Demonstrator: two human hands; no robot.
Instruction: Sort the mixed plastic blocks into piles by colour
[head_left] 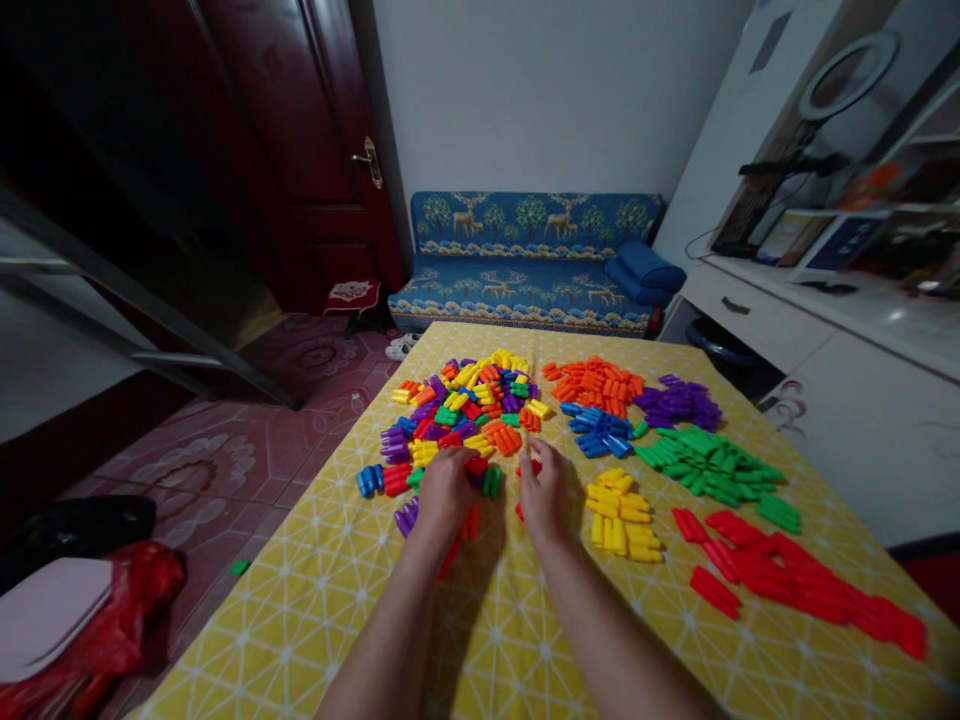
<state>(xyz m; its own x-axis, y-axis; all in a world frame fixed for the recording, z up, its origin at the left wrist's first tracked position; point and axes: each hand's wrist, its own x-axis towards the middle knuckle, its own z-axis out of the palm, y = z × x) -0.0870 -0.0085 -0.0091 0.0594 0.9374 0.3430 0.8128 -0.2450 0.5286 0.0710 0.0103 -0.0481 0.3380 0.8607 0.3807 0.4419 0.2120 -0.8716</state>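
L hand (444,487) rests palm-down at the near edge of the mixed heap of multicoloured plastic interlocking blocks (469,405) on the yellow triangle-patterned tablecloth (315,600), fingers curled over red pieces – can't tell if they're clamped on any. Just beside it, R hand (543,490) has fingers together, tips at a small red plastic block (534,466). Further right lie sorted piles – orange blocks (596,383), blue blocks (598,430), yellow blocks (622,515), purple blocks (679,402), green blocks (709,462), red blocks (787,580).

No legible text, label, brand or number is found; markings on the white cabinet (795,410), right of the hands, stay unreadable.
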